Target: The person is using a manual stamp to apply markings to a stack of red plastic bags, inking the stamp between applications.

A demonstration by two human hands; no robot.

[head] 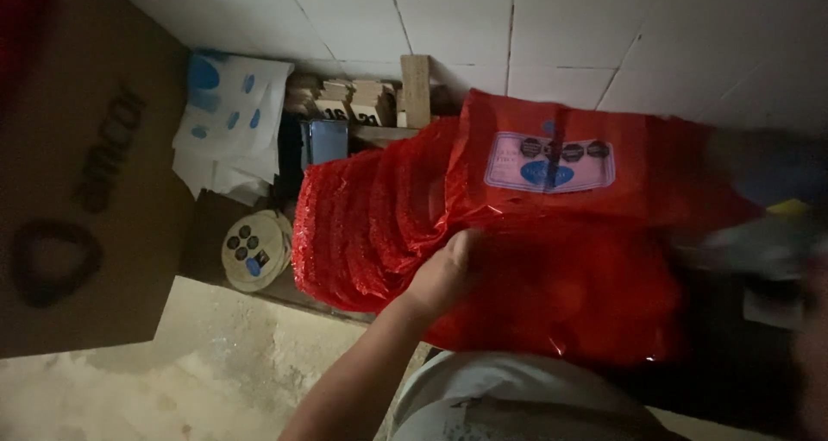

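Gripping the edge of a red foil bag (552,234) at frame centre, the left hand (444,277) was clenched; the right hand stayed out of view.

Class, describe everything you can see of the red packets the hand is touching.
The red packets are shiny, crinkled foil-like bags standing in a leaning row, overlapping like files. The nearest, largest one faces up and bears a pale rectangular label with a blue shape. They sit beside a white tiled wall. The left hand presses on the front packet's edge, fingers tucked between the packets.
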